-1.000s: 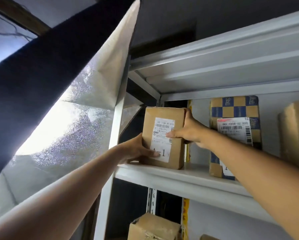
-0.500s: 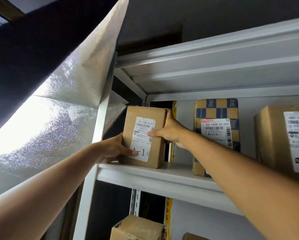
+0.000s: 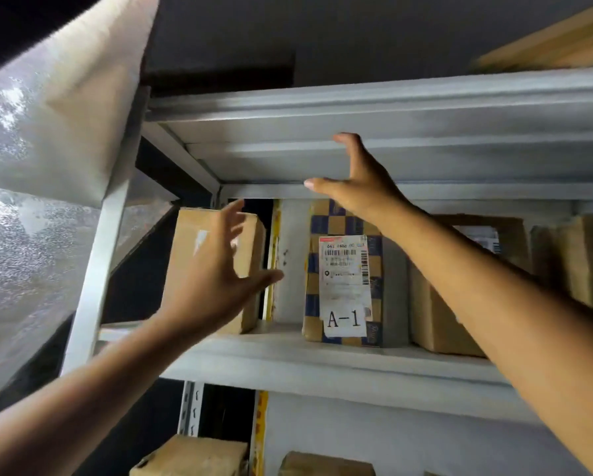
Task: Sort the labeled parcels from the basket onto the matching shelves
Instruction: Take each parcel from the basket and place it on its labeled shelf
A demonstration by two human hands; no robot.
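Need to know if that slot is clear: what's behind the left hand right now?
Behind the left hand stands a plain brown parcel on the shelf; only a sliver of its label shows. The hand covers the rest, so its code cannot be read.

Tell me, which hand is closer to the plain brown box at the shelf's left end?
Left. The left hand hovers open right before the brown box; the right hand is raised up to its right.

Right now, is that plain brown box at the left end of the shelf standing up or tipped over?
Upright. The brown box stands on end on the shelf, beside the checkered parcel; both hands are open, off it.
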